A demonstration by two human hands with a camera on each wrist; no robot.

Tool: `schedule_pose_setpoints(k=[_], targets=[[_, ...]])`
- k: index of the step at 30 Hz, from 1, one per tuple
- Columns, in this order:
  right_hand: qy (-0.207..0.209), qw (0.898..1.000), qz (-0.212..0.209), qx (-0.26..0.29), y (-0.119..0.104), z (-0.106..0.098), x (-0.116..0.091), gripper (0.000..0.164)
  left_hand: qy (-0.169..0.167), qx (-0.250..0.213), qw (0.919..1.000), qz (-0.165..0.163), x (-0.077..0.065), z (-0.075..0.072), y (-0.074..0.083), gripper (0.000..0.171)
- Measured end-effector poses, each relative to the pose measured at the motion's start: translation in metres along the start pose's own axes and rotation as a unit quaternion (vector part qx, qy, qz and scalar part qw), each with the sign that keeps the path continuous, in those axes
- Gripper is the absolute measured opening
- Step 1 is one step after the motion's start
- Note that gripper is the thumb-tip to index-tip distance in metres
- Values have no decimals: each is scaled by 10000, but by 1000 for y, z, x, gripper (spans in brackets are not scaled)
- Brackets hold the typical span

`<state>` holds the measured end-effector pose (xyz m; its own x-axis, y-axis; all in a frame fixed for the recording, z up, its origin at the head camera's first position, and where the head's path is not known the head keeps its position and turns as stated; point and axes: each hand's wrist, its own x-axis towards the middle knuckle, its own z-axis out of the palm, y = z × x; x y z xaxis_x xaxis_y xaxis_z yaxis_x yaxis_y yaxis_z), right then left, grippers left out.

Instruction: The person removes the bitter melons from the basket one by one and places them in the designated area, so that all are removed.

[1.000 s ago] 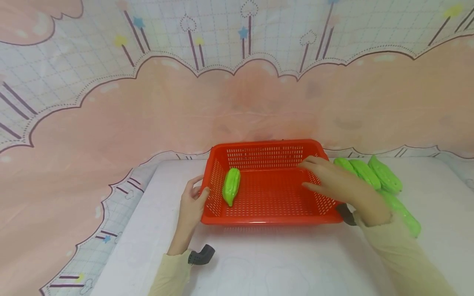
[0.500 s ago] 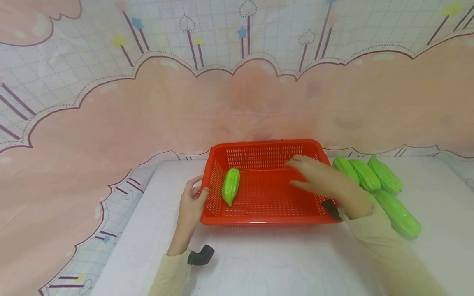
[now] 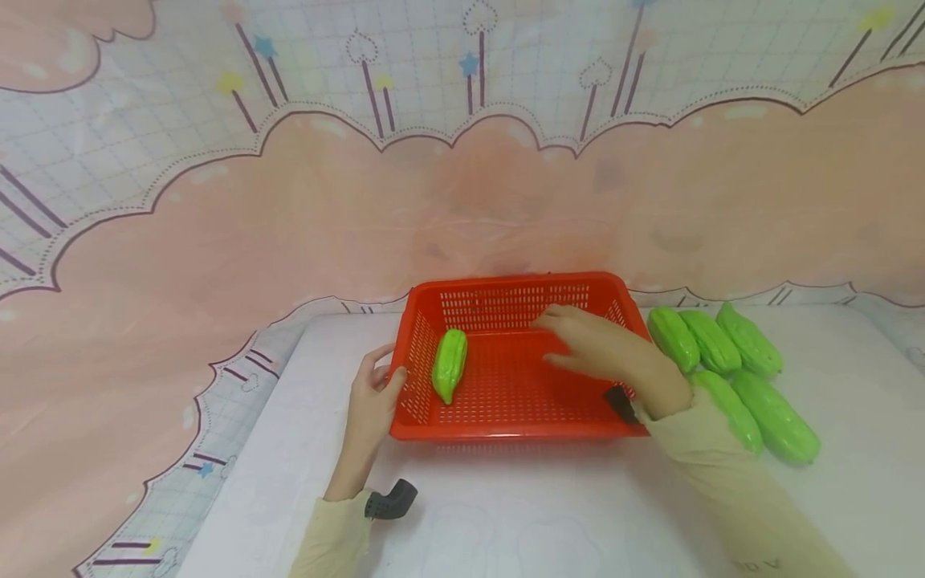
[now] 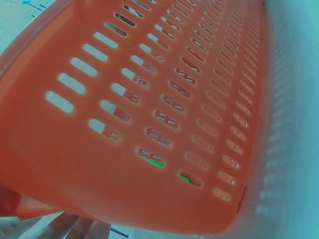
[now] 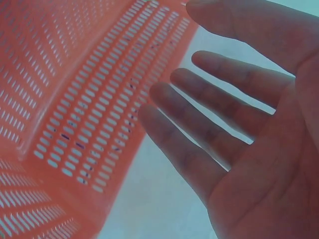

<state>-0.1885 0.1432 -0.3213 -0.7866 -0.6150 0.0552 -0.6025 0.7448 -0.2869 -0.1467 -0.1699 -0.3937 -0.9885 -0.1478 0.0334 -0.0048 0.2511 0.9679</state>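
Observation:
A red plastic basket (image 3: 523, 429) with slotted sides stands on the table. Toward its left end lies one bright green ridged vegetable, like a bitter melon (image 3: 450, 365). My left hand (image 3: 372, 405) holds the basket's left rim, thumb over the edge and the other fingers outside; its fingers (image 4: 72, 226) show low in the left wrist view. Over the right half of the basket hangs my right hand (image 3: 596, 345), holding nothing. In the right wrist view its fingers (image 5: 187, 142) are spread and nearly straight, beside the basket's slotted wall (image 5: 107, 94).
Several more green bitter melons (image 3: 776, 417) lie in a group on the white table (image 3: 477, 514), just right of the basket. A patterned cloth (image 3: 506, 209) rises behind the table. A black band piece (image 3: 391, 499) sits at the left cuff.
My right hand has moved left, further over the basket, uncovering more of the melons on the right. The left hand keeps its hold on the rim.

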Motion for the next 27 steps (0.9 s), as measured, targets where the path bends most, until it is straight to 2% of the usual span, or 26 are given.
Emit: schedule_pose_setpoints(k=[13,27], targets=[[-210,9996,-130,142,-7,8,18,43,-15,51,10000,46,0,-1,0,46],[-595,9980,-72,180,-17,17,36,45,-36,-32,10000,10,0,0,2,46]])
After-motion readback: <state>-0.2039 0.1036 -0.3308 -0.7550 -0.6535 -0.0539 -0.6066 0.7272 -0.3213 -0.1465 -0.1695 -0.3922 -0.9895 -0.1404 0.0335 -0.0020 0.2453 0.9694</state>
